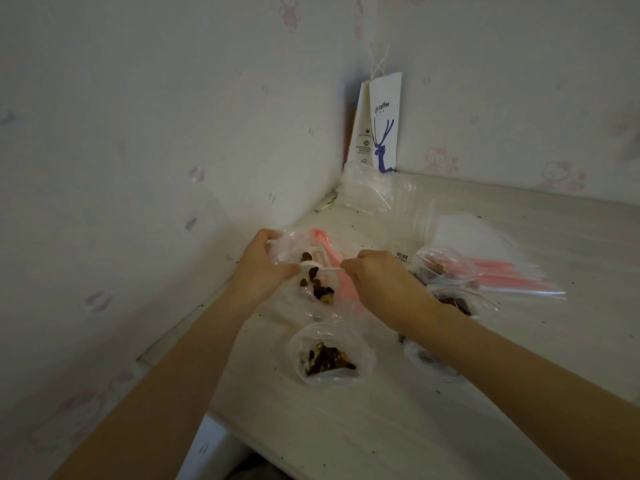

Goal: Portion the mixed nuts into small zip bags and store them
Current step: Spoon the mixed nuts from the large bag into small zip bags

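Two hands meet above the pale counter (450, 410): the left hand (263, 268) grips the rim of a small clear pink-sealed zip bag (292, 244) holding brown mixed nuts (318, 289); the right hand (377, 278) pinches a white plastic spoon (325, 270) at the bag's mouth.

- The desk (450, 427) is pale, with a faint wood grain, pushed into the corner of the room.
- Dark crumbs (438, 392) lie scattered over its top.
- A white paper bag (384, 133) stands upright in the corner, printed with a blue deer and the word "coffee", string handles on top.
- A second white bag (360, 133) leans just behind it.
- A small green-and-white stick (325, 205) lies by the left wall.
- The wallpaper (138, 133) is pale, with pink cartoon cats (437, 160).
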